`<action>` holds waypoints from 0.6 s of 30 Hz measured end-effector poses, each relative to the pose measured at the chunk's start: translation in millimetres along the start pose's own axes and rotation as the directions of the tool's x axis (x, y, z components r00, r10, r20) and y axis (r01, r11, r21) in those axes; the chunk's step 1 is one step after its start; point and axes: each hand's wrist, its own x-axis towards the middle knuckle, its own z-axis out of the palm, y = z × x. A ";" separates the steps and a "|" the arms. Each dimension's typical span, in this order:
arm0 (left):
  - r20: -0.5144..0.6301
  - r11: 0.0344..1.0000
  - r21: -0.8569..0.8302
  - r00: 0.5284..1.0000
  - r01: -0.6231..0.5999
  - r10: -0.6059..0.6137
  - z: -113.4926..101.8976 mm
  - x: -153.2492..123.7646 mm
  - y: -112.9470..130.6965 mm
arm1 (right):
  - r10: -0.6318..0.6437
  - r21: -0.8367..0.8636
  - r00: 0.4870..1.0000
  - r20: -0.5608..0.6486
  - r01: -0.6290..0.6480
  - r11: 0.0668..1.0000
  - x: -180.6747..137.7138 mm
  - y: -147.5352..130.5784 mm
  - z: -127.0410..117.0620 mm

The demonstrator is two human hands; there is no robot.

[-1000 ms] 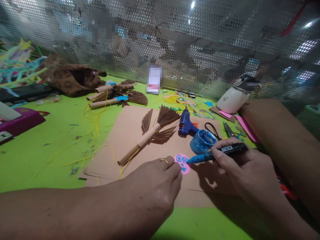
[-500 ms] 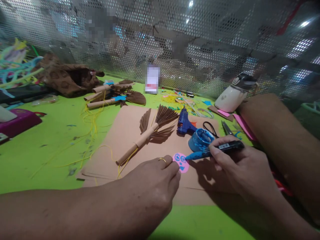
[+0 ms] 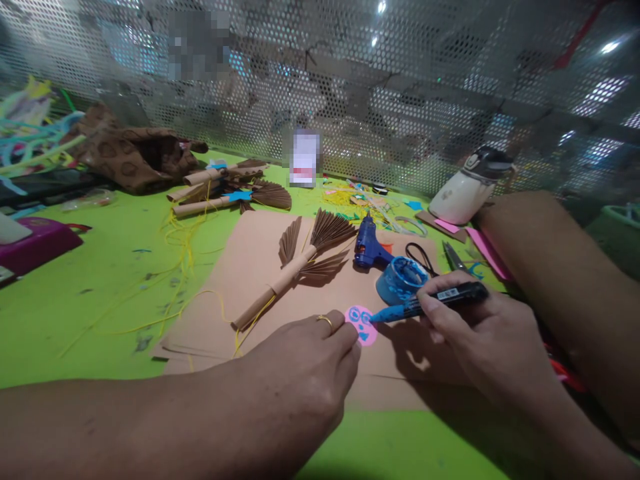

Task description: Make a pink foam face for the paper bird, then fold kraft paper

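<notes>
A small pink paper circle [image 3: 369,335] with a blue drawn face lies on brown paper [image 3: 240,267]. The fingertips of my left hand [image 3: 315,360], which wears a ring, are closed together and hold its left edge; the tips themselves are hidden. My right hand [image 3: 465,327] is closed around a blue paint marker [image 3: 413,307], its blue tip at the right eye of the face. Just behind the marker stands an open blue-stained pot [image 3: 395,283]. A brown paper roll with pleated fans [image 3: 290,277] lies beyond my left hand, yellow string beside it.
A blue glue gun [image 3: 367,243] rests behind the pot, with scissors [image 3: 455,257] to its right. Several similar paper rolls [image 3: 200,205] lie at back left. A white bottle [image 3: 463,190], a phone [image 3: 304,160] and yellow scraps line the mesh wall. Another forearm-like brown shape [image 3: 555,267] is at right.
Almost nothing differs. Both hands, the marker and the pink circle stay in the same places, with the marker tip still at the right eye.
</notes>
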 end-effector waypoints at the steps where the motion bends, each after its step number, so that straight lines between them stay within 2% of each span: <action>1: 0.002 1.000 0.004 1.000 -0.001 0.001 0.1 -0.1 -0.1 | 0.007 0.013 1.000 0.006 -0.007 1.000 -0.4 -0.4 -0.1; 8: -0.026 0.997 0.073 1.000 -0.015 0.017 0.1 -0.1 0.5 | 0.014 0.046 1.000 -0.022 -0.013 0.999 -1.7 -1.8 1.7; 14: -0.038 0.998 0.069 0.999 -0.010 0.012 -1.0 -0.3 0.4 | 0.018 0.058 1.000 -0.011 -0.017 0.998 -1.7 -2.0 -0.2; 18: 0.006 1.000 0.025 1.000 0.004 -0.005 -0.6 -1.1 0.8 | 0.041 0.044 0.994 -0.104 -0.037 0.998 0.4 2.7 -5.6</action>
